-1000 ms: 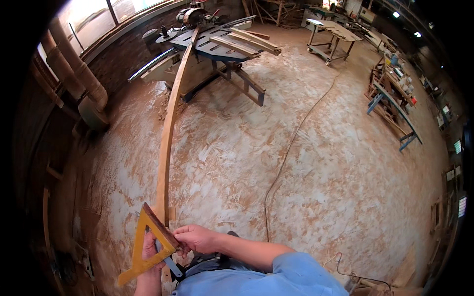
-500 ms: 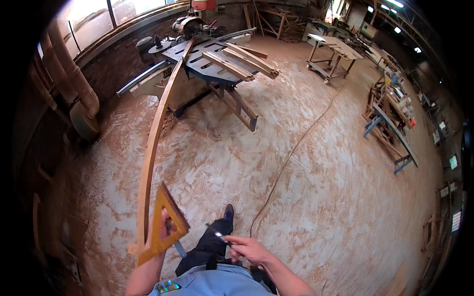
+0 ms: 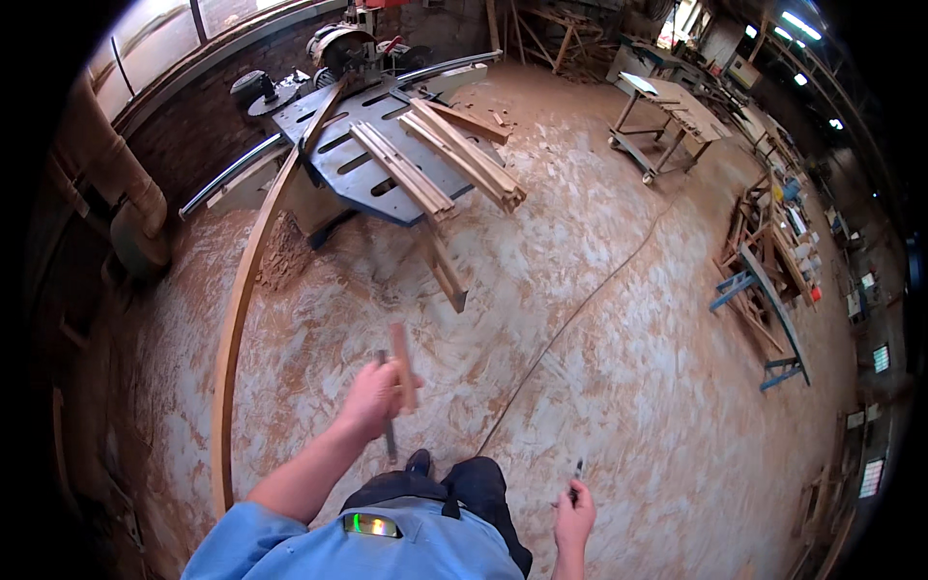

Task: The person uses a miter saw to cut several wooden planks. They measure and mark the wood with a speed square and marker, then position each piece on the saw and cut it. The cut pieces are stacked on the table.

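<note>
My left hand [image 3: 372, 398] is out in front of me, above the floor, its fingers closed around a wooden set square [image 3: 402, 362]. The square is turned nearly edge-on and smeared by motion. A narrow grey metal strip [image 3: 391, 441] runs through the same grip, pointing down; its kind is hard to make out. At the lower right, my right hand [image 3: 574, 522] pinches a slim dark pen [image 3: 578, 470] with its tip up. Left of my left arm, a long timber [image 3: 249, 271] slopes from near my side up onto the slotted metal machine table [image 3: 391, 193], touching neither hand.
Several cut wood strips [image 3: 454, 150] lie on the machine table, near a round blade guard [image 3: 340, 48]. A cable [image 3: 580, 311] crosses the dusty floor. To the right stand a wheeled wooden table [image 3: 677, 101] and a blue metal stand [image 3: 773, 304] beside piled wood.
My left hand has moved away from the long timber, forward and right, and the set square has turned edge-on. My right hand has moved right with the pen. The view has shifted.
</note>
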Available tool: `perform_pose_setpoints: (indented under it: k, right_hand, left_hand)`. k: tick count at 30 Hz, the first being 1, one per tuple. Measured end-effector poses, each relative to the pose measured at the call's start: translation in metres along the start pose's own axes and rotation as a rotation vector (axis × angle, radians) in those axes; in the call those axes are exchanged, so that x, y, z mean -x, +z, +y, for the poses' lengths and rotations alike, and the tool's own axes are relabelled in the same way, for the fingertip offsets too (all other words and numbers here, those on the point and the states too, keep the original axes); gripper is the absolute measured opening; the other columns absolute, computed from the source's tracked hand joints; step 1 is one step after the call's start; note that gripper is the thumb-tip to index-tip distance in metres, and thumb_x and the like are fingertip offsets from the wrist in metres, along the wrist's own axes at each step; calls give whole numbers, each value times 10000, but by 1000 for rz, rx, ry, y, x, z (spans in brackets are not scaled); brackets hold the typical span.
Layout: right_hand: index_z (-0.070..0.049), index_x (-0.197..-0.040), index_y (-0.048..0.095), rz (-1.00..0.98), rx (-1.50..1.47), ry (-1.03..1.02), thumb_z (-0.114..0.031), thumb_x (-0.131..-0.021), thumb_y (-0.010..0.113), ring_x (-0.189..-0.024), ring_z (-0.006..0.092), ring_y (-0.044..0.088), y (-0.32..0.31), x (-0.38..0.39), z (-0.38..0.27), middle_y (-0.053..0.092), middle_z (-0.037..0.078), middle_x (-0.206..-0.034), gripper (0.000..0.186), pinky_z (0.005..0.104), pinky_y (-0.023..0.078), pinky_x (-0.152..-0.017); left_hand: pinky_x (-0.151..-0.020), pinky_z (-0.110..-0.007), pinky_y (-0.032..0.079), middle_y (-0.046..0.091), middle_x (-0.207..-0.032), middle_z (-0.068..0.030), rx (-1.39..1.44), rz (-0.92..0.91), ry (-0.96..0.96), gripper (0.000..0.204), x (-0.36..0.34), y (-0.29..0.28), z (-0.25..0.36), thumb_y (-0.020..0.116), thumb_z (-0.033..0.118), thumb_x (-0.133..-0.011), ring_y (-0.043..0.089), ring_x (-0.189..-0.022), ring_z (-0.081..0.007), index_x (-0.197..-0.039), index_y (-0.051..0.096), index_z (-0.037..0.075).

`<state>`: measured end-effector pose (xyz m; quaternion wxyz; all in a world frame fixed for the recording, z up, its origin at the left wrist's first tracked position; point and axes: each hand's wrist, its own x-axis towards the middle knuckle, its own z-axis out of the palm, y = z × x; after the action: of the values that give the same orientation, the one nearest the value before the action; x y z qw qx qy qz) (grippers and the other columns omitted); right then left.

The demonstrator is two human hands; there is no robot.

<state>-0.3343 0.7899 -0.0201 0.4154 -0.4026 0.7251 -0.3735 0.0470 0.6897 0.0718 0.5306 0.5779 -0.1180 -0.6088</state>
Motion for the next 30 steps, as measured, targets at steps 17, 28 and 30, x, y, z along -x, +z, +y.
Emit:
perform_pose_setpoints:
  k: [17, 28, 30]
  right_hand:
    - [-21, -873, 541, -119, -206, -43, -66, -907, 581, -449, 77, 454, -6, -437, -217, 474, 8, -609, 68, 241, 397, -374]
    - [-12, -855, 594, -583, 134, -170, -42, -875, 618, -413, 66, 455, 120, -635, -329, 522, -2, -567, 43, 225, 374, -368]
    - [-13, -867, 601, -595, 152, -112, -62, -872, 628, -426, 63, 454, 128, -672, -347, 527, -5, -585, 56, 222, 373, -384]
  left_hand:
    - [-364, -232, 276, 591, -660, -85, 237, 200, 22, 188, -236, 251, 107, 479, 197, -915, 415, -398, -97, -939, 577, 39]
    - [-356, -181, 322, 582, -674, -43, 759, 341, 282, 151, -386, 290, 197, 550, 218, -931, 457, -416, -64, -918, 535, 68]
    - [-356, -181, 323, 579, -677, -34, 742, 412, 330, 135, -408, 300, 220, 563, 209, -928, 461, -418, -62, -920, 535, 77]
